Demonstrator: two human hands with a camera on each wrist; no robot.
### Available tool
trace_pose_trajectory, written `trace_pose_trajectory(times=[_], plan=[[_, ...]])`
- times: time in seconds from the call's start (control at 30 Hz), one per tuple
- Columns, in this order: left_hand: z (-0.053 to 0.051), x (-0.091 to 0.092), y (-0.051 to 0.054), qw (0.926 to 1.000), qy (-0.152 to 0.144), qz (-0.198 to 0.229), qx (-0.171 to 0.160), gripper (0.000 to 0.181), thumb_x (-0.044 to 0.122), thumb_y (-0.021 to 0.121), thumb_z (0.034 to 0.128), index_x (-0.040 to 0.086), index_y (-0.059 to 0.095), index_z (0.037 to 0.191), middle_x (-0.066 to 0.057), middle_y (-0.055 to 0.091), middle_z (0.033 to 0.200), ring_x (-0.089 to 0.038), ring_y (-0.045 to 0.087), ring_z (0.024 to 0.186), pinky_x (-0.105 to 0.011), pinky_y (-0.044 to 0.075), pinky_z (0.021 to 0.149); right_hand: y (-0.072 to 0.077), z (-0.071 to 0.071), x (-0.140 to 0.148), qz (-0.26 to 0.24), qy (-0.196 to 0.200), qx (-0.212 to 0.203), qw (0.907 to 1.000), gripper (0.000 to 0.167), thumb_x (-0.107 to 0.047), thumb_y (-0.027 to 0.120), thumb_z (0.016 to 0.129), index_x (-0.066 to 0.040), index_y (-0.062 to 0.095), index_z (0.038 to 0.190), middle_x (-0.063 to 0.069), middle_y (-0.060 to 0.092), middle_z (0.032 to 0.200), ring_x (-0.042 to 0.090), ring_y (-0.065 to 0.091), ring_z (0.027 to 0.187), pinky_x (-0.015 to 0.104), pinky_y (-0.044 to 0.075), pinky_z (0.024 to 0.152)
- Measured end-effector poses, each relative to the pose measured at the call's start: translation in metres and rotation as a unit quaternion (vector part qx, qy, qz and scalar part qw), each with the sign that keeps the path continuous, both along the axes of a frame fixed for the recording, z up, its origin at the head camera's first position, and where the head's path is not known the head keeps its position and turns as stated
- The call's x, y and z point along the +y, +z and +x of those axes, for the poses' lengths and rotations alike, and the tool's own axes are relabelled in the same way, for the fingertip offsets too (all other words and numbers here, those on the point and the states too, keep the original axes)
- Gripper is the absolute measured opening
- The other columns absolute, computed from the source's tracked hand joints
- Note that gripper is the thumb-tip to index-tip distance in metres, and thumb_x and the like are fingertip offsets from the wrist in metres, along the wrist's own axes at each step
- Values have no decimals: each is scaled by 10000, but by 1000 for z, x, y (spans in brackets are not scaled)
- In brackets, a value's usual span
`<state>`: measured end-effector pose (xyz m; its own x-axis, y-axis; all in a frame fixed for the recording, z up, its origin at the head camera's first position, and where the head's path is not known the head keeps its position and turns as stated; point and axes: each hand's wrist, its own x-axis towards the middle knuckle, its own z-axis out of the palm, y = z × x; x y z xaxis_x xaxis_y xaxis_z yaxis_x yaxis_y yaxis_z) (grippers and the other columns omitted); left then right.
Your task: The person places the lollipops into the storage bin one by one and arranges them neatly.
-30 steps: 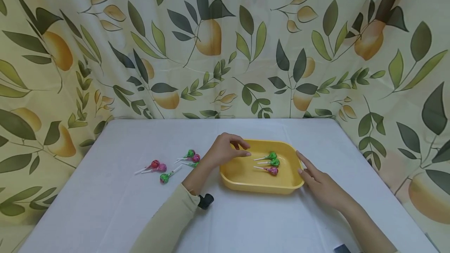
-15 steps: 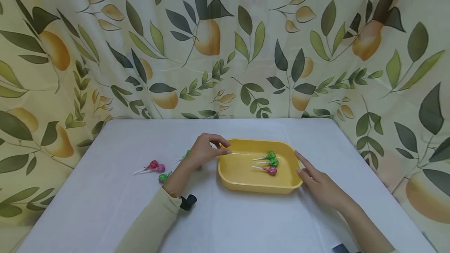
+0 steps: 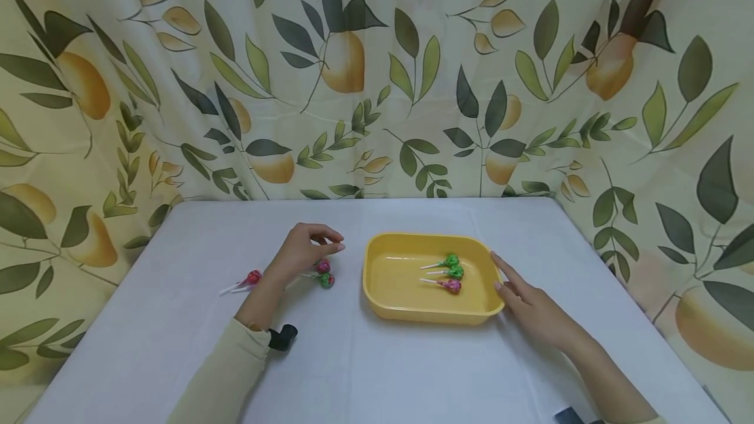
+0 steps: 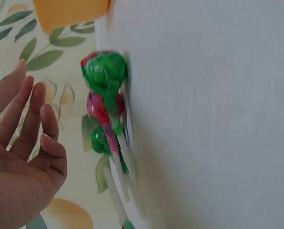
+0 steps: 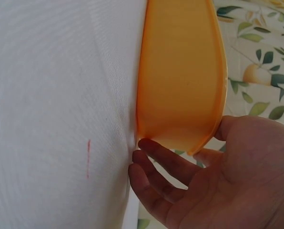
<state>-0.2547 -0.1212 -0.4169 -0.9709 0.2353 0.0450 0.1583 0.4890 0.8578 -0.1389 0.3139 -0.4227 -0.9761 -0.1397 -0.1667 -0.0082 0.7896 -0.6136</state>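
Note:
My left hand (image 3: pixel 302 250) is above the table, near a loose group of lollipops, with its fingers loosely bent and nothing in them. In the left wrist view, a green-wrapped lollipop (image 4: pixel 105 71) and a pink lollipop (image 4: pixel 98 109) lie close together beside that hand, with another green one (image 4: pixel 100 140) partly behind. My right hand (image 3: pixel 530 303) rests against the right end of the yellow tray (image 3: pixel 432 314), its thumb and fingers touching the rim and outer wall. Two green lollipops and a purple-pink lollipop (image 3: pixel 452 286) lie inside the tray.
A red lollipop (image 3: pixel 253 277) lies left of the left wrist, its neighbours partly hidden by the arm. A white cloth (image 3: pixel 400 371) covers the table. Behind it hangs a curtain (image 3: pixel 412 116) printed with leaves and fruit.
My left hand has moved left from over the tray to above the loose lollipops, holding nothing throughout. The right hand stays at the tray's end, and the tray's contents look unchanged.

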Motion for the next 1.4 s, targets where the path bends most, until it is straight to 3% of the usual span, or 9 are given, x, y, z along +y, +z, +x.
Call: trace_pose_trajectory(times=[0.2, 0.37, 0.6, 0.87, 1.1, 1.4], plan=[[0, -19, 1, 9995, 187, -86, -223, 226, 198, 814, 926, 100, 793, 1128, 3, 699, 1103, -239, 585, 1020, -364, 509, 807, 0, -1, 1, 46, 6, -28, 10000, 671, -467, 399, 1115, -295, 78, 1678, 67, 620, 990, 266, 564, 957, 557, 463, 877], [0, -33, -7, 9991, 282, -185, -242, 226, 197, 802, 936, 96, 789, 1138, -17, 697, 1127, -255, 588, 1040, -391, 482, 855, 1, -2, -1, 64, -6, -89, 9999, 678, -468, 400, 1115, -284, 72, 1679, 64, 624, 1016, 264, 560, 959, 536, 459, 870], [3, -45, -14, 9969, 492, 126, -595, 220, 164, 807, 927, 89, 791, 1133, -66, 669, 1185, -284, 548, 1050, -401, 420, 857, 1, -2, -1, 41, -10, -41, 10000, 676, -469, 398, 1115, -289, 72, 1679, 80, 631, 1040, 278, 565, 981, 574, 462, 892], [0, -50, -24, 9984, 410, -68, -394, 212, 134, 820, 908, 62, 792, 1105, -100, 696, 1177, -277, 626, 997, -371, 477, 807, 1, 0, 0, 6, -12, 9, 10000, 673, -471, 399, 1115, -277, 88, 1679, 165, 644, 1226, 332, 583, 1087, 675, 433, 954], [-3, -49, -33, 9976, 299, -431, -446, 175, 120, 808, 910, 121, 804, 1085, -53, 703, 1109, -258, 620, 1017, -377, 489, 831, 0, -2, 1, -13, 15, -45, 10000, 673, -466, 410, 1114, -285, 93, 1679, 106, 650, 1137, 272, 570, 992, 555, 465, 893], [-4, -47, -37, 9980, 280, -480, -295, 190, 97, 815, 900, 119, 800, 1088, -33, 726, 1061, -257, 608, 996, -408, 472, 871, 1, -1, 0, -6, 18, 37, 10000, 666, -461, 405, 1116, -280, 98, 1679, 122, 654, 1176, 285, 577, 1025, 601, 462, 916]])
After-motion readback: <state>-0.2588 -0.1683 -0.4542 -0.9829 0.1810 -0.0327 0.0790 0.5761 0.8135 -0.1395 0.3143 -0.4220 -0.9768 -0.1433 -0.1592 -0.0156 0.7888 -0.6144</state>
